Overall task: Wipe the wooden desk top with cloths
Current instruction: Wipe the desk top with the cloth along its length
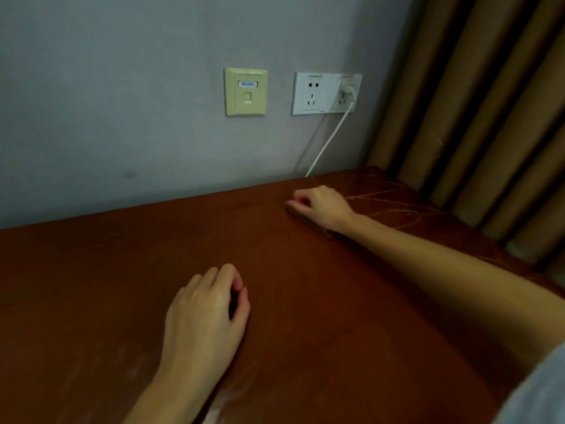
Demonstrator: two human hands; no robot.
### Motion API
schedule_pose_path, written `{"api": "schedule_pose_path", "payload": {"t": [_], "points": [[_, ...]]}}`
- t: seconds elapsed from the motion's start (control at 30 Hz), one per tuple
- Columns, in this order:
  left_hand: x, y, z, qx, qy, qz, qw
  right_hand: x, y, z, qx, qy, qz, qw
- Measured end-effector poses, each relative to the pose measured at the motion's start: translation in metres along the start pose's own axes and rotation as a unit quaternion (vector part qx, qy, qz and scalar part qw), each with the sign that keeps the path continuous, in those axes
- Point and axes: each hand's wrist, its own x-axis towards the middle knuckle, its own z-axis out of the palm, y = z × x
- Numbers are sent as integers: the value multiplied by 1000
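The reddish-brown wooden desk top point(305, 301) fills the lower half of the head view. My right hand point(321, 206) reaches to the back of the desk near the wall, with its fingers curled down on a dark cloth point(305, 221). Only a narrow strip of the cloth shows under the hand's edge. My left hand point(204, 319) rests on the desk nearer to me, its fingers curled against the thumb, and nothing shows in it. Pale curved streaks point(397, 197) mark the wood to the right of my right hand.
A grey wall rises behind the desk with a beige data socket point(246, 91) and a white power outlet point(324, 93). A white cable point(328, 142) runs from a plug down behind the desk's back edge. Brown curtains point(474, 117) hang along the right edge.
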Motion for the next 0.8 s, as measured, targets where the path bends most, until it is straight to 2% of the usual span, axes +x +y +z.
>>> {"api": "schedule_pose_path", "payload": {"t": [0.13,0.3,0.43,0.53,0.63,0.7,0.8], "points": [[2,0,1,-8,-6,-1,1000,24,64,-2,-33,35,124,991],[3,-1,2,3,-12,-1,1000,79,58,12,-35,75,210,974],[1,-1,1,9,-5,0,1000,78,28,16,-26,58,170,983],[0,1,0,14,-2,-4,1000,49,4,14,-19,35,61,997],[0,2,-3,13,0,-1,1000,8,11,4,-24,5,-31,999],[0,2,-4,10,-10,-3,1000,-11,38,-7,-33,-12,-22,999],[1,4,-4,10,-19,-7,1000,-19,88,-20,-31,-2,55,998]]}}
